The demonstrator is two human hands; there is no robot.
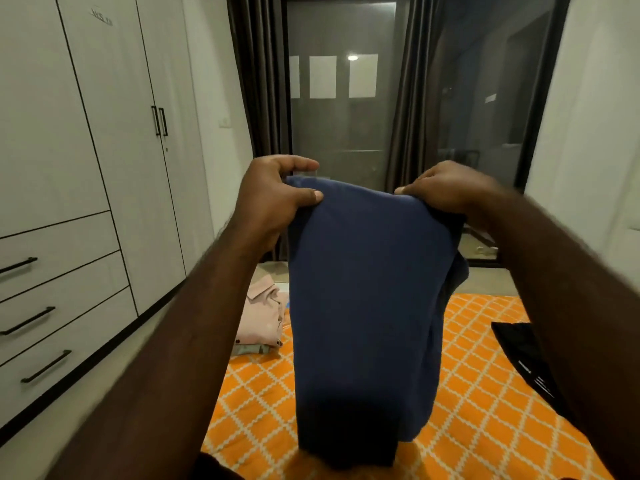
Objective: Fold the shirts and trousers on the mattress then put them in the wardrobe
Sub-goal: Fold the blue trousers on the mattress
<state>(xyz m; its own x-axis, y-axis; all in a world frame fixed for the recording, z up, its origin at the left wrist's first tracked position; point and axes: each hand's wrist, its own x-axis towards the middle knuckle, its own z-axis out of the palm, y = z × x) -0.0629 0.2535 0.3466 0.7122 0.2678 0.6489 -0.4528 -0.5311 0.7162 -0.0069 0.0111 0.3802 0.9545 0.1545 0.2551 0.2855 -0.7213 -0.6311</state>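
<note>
Mattress [485,393], orange lattice cover, nearest below you. Blue garment [363,289] hangs over it, lower edge near cover. Your left hand [273,199] pinches its top left corner, thumb on front; your right hand [446,192] grips top right corner; hands apart, garment's top edge between them. Black garment [519,351] on mattress, right. Folded pink shirt [263,317] at far left corner. Wardrobe [104,150] along left, doors closed.

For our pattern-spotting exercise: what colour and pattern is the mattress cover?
The mattress cover is orange with a white diamond lattice, shown best in the head view.
</note>
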